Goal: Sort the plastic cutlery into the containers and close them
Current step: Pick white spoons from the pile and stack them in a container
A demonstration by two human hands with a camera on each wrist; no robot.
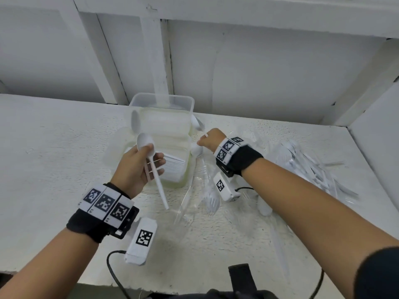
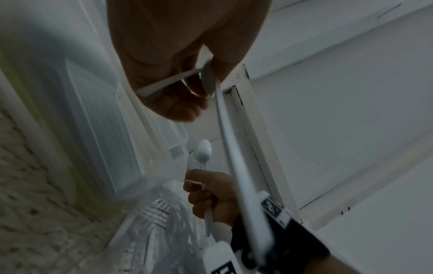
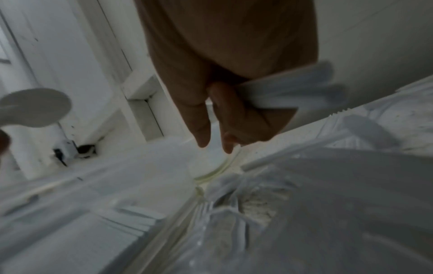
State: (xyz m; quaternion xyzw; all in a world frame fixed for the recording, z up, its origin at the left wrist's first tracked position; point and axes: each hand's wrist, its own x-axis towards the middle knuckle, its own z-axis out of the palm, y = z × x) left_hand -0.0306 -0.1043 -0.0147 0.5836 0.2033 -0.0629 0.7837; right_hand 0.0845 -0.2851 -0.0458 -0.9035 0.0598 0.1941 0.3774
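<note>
My left hand (image 1: 151, 157) grips white plastic spoons (image 1: 145, 143) by their necks, bowls up, with one long handle (image 1: 160, 190) pointing down toward me. In the left wrist view these spoons (image 2: 208, 79) sit between thumb and fingers. My right hand (image 1: 204, 141) holds more white spoons (image 1: 196, 124) beside the right wall of the clear tub (image 1: 191, 105). Its fist closes round their handles (image 3: 288, 92). A lower clear container (image 1: 186, 169) in front of the tub holds a stack of white cutlery. Both hands hover above the table.
A loose heap of white cutlery (image 1: 313, 167) lies at the right, near the side wall. A crumpled clear bag with forks (image 1: 211, 203) lies under my right wrist. White wall panels stand close behind the tub. The table's left part (image 1: 54, 147) is bare.
</note>
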